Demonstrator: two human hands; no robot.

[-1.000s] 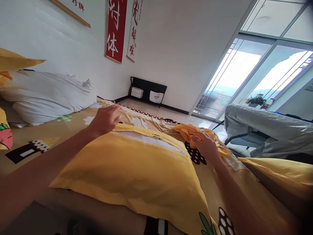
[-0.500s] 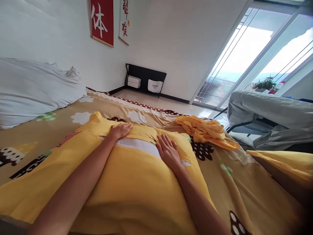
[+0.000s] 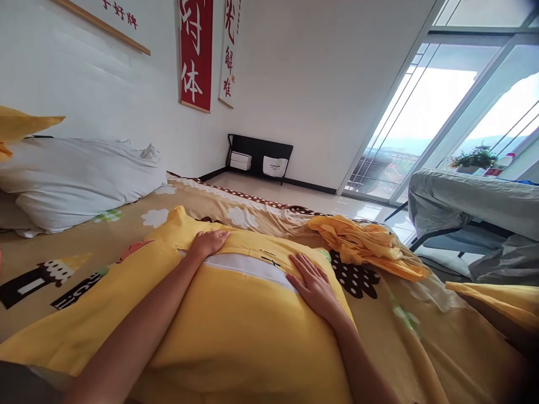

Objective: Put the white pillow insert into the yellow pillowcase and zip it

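Observation:
A plump pillow in a yellow pillowcase lies on the bed in front of me, its white inner pillow showing at the far open end. My left hand rests flat on the far left of the pillowcase opening. My right hand presses flat on the far right of it, fingers spread. Neither hand grips anything. Beyond the right hand a crumpled yellow cloth lies on the printed tan bedsheet.
A white pillow lies at the left near the wall, with a yellow corner above it. A grey covered chair stands at the right, with a glass balcony door behind it. A black low stand sits by the far wall.
Both hands came onto the far end of the yellow pillow; the right hand left the crumpled yellow cloth. In the last half second the hands barely moved, and the camera tilted slightly.

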